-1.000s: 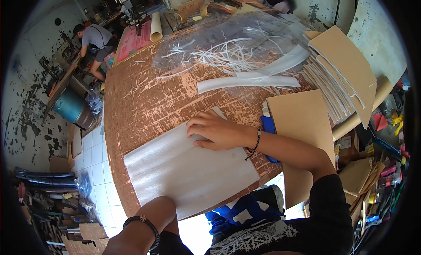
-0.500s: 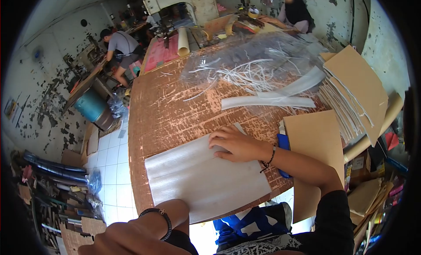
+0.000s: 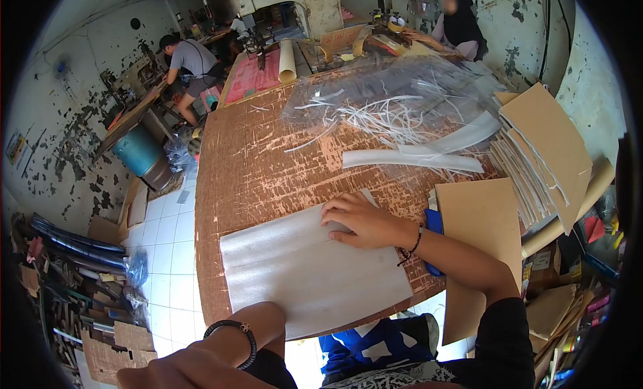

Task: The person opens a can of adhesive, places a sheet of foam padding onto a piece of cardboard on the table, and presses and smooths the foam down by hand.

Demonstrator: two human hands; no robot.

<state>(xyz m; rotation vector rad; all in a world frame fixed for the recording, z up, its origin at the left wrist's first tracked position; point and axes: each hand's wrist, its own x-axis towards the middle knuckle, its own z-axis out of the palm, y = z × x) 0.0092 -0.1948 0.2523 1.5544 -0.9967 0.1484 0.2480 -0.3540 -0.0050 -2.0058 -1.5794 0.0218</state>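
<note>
A silvery-white foam-like sheet [image 3: 288, 268] lies flat near the table's front edge. My right hand [image 3: 358, 220] rests on its upper right part, fingers bent and thumb apart, pressing on the sheet without gripping it. Low on the left is my left hand [image 3: 167, 370], close to the camera and in front of the table edge. Its knuckles are bent as in a closed hand, and the fingertips are hidden, so anything inside cannot be seen. Under my right forearm lies a blue-handled utility knife [image 3: 434, 236], partly covered.
The worn brown table [image 3: 234, 168] carries white trimmings [image 3: 375, 121], clear plastic film [image 3: 308, 98] and white strips [image 3: 408, 159]. Cardboard sheets [image 3: 479, 211] and a cardboard stack [image 3: 546, 141] are at the right. Two people [image 3: 191, 64] work farther back, beside machines.
The camera view has tilted and shifted slightly. My right hand stays in the same place on the sheet, and my left hand keeps its bent shape low on the left.
</note>
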